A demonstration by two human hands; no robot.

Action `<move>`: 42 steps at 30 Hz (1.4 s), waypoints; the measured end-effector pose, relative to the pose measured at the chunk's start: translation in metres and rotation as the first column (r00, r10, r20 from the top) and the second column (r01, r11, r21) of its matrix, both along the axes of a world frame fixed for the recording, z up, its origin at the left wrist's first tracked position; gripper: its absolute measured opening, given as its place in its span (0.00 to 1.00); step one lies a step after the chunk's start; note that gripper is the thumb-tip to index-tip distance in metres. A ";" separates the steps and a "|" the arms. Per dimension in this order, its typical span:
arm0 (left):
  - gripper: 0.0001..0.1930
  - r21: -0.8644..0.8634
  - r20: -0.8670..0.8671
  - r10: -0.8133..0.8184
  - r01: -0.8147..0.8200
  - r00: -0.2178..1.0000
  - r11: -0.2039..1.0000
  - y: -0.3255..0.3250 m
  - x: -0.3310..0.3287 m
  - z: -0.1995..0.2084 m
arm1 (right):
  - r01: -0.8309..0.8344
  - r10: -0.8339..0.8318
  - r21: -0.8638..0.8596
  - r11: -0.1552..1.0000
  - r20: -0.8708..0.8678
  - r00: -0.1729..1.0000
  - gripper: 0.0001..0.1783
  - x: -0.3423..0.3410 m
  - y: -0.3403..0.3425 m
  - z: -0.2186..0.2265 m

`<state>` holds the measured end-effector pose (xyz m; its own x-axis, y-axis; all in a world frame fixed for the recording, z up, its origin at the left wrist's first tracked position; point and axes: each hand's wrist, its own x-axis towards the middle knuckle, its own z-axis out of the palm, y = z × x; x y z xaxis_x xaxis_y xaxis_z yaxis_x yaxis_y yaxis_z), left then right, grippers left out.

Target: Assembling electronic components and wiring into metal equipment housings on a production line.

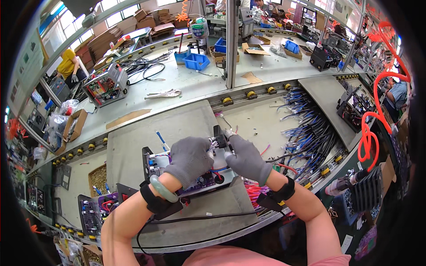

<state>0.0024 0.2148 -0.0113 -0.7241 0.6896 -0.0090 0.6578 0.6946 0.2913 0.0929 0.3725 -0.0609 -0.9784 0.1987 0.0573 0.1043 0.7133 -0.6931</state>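
1. Pink clothing (233, 257) is closest, just off the near edge of the grey board (186, 119); bare forearms cross that edge, black bands (153, 199) at both wrists and a green bangle (163, 189) on the left.
2. On the board, close to its right edge and midway between far and near edges, sits an open electronic unit (205, 181), metal-sided, with a purple circuit board inside.
3. Gloved in grey, the left hand (191, 157) arches over the unit, fingers bent and tips gathered beside a small black part (219, 136). I can't tell what they pinch.
4. Opposite, the right hand (248, 159) has its thumb apart from the forefinger, fingertips at that black part; whether they grip it is hidden from me.
5. I'd judge the unit moderately heavy and stiff in its metal, but fragile across the exposed components. Best hold: the metal sides low down, clear of wires. The black part looks light and rigid, better taken by its edges; knit gloves should keep it from slipping.
6. One black cable (199, 218) runs along the board's near edge; red wires (255, 193) lie beside its right edge, and a second unit (91, 213) stands by its near left corner.
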 end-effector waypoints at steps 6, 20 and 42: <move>0.07 0.068 -0.058 -0.039 0.042 0.998 0.997 -0.001 -0.005 -0.014 | 0.013 -0.011 0.015 1.000 -0.107 0.994 0.32 -0.002 -0.001 -0.004; 0.10 0.205 -0.172 -0.164 0.198 0.971 0.959 -0.016 0.013 -0.001 | 0.067 0.082 0.217 0.974 -0.612 0.786 0.16 0.011 -0.014 0.015; 0.08 0.145 -0.182 -0.115 0.142 0.977 0.979 -0.008 -0.002 -0.022 | 0.030 -0.053 -0.108 0.994 -0.222 0.974 0.22 -0.010 0.001 -0.001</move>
